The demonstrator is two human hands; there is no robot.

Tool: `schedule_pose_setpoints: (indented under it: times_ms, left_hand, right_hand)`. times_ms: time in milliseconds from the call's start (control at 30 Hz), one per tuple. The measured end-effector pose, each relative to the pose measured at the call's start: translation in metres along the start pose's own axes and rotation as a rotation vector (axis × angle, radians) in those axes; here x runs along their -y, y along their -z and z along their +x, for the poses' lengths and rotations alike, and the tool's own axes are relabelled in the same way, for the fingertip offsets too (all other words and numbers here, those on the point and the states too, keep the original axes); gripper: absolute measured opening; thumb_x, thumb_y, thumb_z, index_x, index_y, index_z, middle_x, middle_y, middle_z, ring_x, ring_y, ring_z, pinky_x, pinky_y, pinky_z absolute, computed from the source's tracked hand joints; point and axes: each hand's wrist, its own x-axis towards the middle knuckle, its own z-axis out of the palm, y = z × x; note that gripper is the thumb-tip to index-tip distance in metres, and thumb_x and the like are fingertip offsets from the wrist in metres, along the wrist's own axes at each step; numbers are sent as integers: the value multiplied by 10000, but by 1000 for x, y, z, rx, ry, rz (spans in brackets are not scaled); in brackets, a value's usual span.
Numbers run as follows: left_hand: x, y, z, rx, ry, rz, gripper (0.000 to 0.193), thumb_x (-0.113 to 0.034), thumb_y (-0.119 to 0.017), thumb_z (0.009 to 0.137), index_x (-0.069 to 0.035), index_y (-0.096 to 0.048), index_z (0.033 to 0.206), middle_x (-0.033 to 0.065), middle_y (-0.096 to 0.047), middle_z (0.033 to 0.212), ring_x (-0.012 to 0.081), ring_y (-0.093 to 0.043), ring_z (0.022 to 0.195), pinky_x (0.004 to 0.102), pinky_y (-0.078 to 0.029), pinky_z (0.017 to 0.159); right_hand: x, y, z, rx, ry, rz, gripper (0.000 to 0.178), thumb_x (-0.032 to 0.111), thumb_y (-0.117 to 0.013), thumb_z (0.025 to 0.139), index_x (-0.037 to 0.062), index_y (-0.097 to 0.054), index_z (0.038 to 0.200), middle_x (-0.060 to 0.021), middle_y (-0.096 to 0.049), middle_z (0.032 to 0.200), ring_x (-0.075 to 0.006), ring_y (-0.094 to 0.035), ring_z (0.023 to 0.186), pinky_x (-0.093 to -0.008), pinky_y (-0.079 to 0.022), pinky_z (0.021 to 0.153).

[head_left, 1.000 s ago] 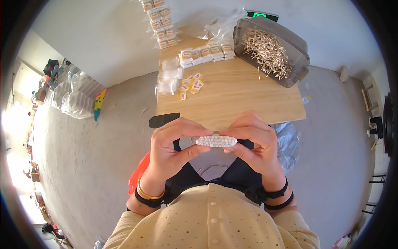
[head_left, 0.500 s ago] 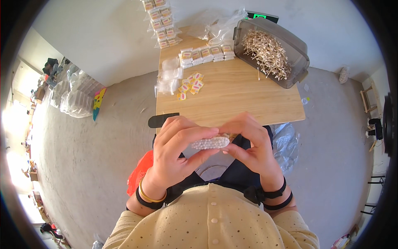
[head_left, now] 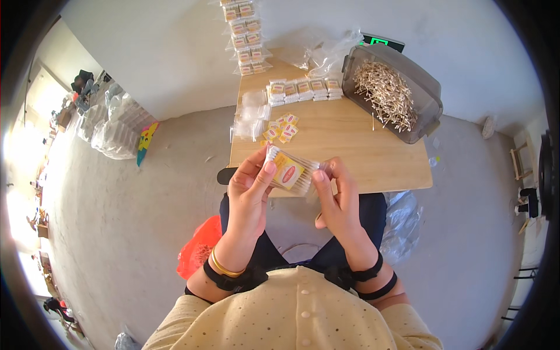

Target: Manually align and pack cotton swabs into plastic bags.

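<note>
Between my hands, above the table's front edge, is a clear bag of cotton swabs (head_left: 290, 171) with a yellow and white label facing up. My left hand (head_left: 249, 185) grips its left end, thumb on top, where white cotton tips show. At the other end, my right hand (head_left: 339, 195) pinches the clear plastic between thumb and fingers. Just beyond the bag lie loose yellow and white label cards (head_left: 282, 128). Left of the cards is a pile of clear plastic bags (head_left: 251, 119).
A grey bin (head_left: 429, 108) of loose swabs (head_left: 385, 96) lies tilted at the table's (head_left: 361, 157) right. Filled packs (head_left: 304, 90) line the back, and more packs (head_left: 245, 38) are stacked at the far left. A red bag (head_left: 200, 248) is on the floor to my left.
The swab bundle, earlier seen end-on near my lap, is now tilted label up and further forward. My right hand has shifted onto the bag's right end.
</note>
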Motion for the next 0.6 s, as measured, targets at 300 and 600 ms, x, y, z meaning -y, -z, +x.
schedule_pose_setpoints:
  times_ms: [300,600]
  left_hand:
    - [7,7,-3,122,50,118,361,-197,-663,1025,17,-615,1310,101,-707,1228,165,-670,1130,349,-526,981]
    - [-4,3,-7,209,175,123,316,-211,-740,983,-36,-584,1194,14,-677,989,44,-614,872,231,-504,713]
  right_hand:
    - [-17,-10,17,-100,2,139,320,216,-447,1117,29,-491,861,5,-440,739,-82,-379,702,-273,-346,635]
    - [-21,-10,12,78,-191,388,304,261,-459,1125,72,-570,913,71,-491,834,-32,-417,791,-215,-366,701]
